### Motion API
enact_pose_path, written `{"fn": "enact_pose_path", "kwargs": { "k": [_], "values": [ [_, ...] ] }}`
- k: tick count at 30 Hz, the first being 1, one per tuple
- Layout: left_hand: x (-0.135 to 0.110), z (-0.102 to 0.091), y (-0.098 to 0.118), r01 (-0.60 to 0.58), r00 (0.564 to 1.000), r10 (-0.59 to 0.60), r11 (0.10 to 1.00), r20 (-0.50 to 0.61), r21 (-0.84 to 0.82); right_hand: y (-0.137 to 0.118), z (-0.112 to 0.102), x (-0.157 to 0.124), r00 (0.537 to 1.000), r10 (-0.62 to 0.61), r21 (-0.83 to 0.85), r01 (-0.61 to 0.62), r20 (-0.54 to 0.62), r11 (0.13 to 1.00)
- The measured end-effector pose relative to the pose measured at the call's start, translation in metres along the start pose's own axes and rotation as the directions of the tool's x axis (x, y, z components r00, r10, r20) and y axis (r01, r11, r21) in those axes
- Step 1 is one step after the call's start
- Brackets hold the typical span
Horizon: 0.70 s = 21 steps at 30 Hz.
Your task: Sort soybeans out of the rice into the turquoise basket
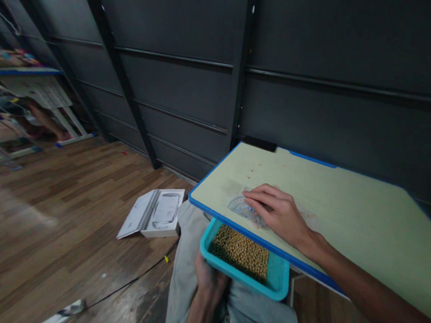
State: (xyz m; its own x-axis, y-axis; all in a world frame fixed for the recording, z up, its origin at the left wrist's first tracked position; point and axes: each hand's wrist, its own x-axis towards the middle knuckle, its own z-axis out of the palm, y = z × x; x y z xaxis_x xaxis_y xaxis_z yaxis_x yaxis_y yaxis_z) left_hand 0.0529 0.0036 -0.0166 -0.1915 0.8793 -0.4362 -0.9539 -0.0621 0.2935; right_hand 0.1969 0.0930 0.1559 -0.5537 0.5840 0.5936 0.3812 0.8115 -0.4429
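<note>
My left hand (pixel 210 277) grips a turquoise plastic tray (pixel 281 282) from below, its fingers partly hidden under it. The tray is above my lap, under the front edge of the table (pixel 362 221). Inside lie many pale, round beans (pixel 243 249), with darker green ones along the sides. On the tabletop, my right hand (pixel 281 211) has its fingers pressed together at a clear plastic piece with curved blue markings, which looks like a protractor (pixel 239 205). Its right part is hidden by the hand.
A black phone-like slab (pixel 259 144) rests at the table's far left corner, with small orange crumbs (pixel 250 174) nearby. An open white box (pixel 163 212) and a black cable (pixel 127 286) lie on the wooden floor. Behind stands a dark panelled wall (pixel 183 21). Another person's legs (pixel 46 117) show at left.
</note>
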Motion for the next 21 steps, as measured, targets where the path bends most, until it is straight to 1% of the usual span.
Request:
{"fn": "enact_pose_path", "kwargs": {
  "k": [5, 11, 16, 21],
  "values": [
    [-0.002, 0.003, 0.001, 0.013, 1.0, -0.012, 1.0, 0.028, -0.013, 0.0, 0.001, -0.001, 0.999, -0.013, 0.01, 0.013, 0.045, 1.0],
    [-0.004, 0.006, 0.002, 0.017, 1.0, -0.017, 1.0, -0.012, 0.002, -0.002, 0.002, -0.001, 1.0, -0.014, 0.016, 0.013, 0.024, 1.0],
    [-0.003, 0.006, 0.001, -0.001, 1.0, 0.001, 1.0, 0.029, -0.015, -0.008, 0.002, -0.002, 0.998, -0.027, 0.033, 0.025, 0.054, 0.999],
    [-0.006, 0.009, 0.002, 0.003, 0.999, -0.002, 1.0, 0.048, -0.013, -0.01, 0.002, -0.002, 0.999, -0.028, 0.034, 0.027, 0.027, 0.999]
  ]
}}
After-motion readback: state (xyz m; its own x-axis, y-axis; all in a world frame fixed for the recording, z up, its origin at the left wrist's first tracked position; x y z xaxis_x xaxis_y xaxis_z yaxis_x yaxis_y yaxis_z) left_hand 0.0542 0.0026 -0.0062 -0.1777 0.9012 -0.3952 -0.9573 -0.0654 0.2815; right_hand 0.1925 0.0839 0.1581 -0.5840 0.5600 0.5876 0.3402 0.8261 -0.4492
